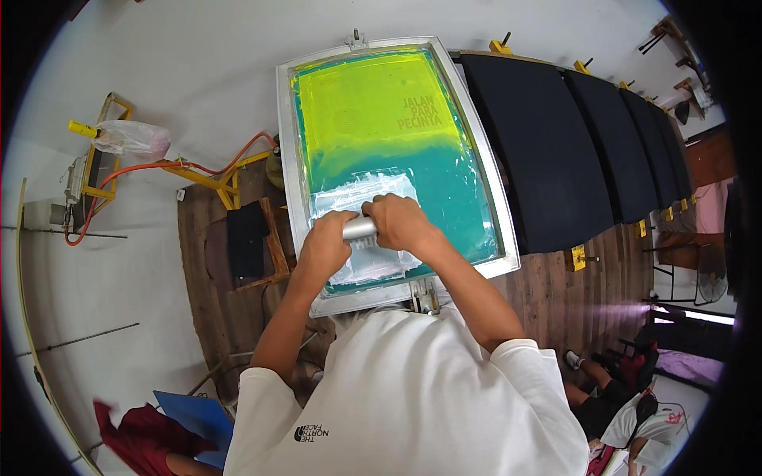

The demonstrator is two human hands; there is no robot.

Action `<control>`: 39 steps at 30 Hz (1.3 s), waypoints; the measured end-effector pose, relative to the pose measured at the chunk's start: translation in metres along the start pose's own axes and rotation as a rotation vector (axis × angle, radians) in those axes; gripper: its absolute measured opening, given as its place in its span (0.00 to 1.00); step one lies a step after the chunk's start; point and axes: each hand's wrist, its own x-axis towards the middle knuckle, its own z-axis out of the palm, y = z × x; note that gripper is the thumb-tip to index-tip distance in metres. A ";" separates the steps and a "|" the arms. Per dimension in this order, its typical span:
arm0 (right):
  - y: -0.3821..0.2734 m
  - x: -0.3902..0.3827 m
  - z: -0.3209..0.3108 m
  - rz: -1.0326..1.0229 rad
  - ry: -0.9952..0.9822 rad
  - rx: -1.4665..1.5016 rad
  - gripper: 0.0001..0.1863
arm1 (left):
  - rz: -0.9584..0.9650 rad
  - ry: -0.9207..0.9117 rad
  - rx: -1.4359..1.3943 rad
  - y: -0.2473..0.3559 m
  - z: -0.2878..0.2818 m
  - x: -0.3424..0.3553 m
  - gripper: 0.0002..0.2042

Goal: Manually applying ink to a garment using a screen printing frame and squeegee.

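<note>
Fingers: both hands, left hand point(325, 242) and right hand point(403, 224), clamped on silver metal squeegee handle point(359, 229).
Squeegee: on white ink, near lower edge of aluminium-framed green-yellow printing screen point(381, 119).
Beside: black platens point(540, 151) on table.

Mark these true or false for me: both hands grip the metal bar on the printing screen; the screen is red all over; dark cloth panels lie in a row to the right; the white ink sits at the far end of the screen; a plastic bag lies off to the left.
1. Both hands, left hand and right hand, grip the metal bar. True.
2. The screen is red all over. False: it is yellow-green at the far end and teal nearer the person.
3. Dark cloth panels lie in a row to the right. True.
4. The white ink sits at the far end. False: it lies at the near end, around the hands.
5. A plastic bag lies off to the left. True.
</note>
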 end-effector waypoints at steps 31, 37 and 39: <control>0.004 -0.011 0.028 -0.013 0.227 0.050 0.20 | 0.020 0.018 0.111 -0.004 0.013 -0.006 0.23; -0.009 -0.041 0.034 0.038 0.163 0.081 0.23 | 0.033 -0.003 0.055 0.007 0.018 -0.034 0.25; -0.012 -0.052 0.035 0.047 0.142 0.097 0.24 | 0.023 -0.017 0.050 0.009 0.021 -0.043 0.26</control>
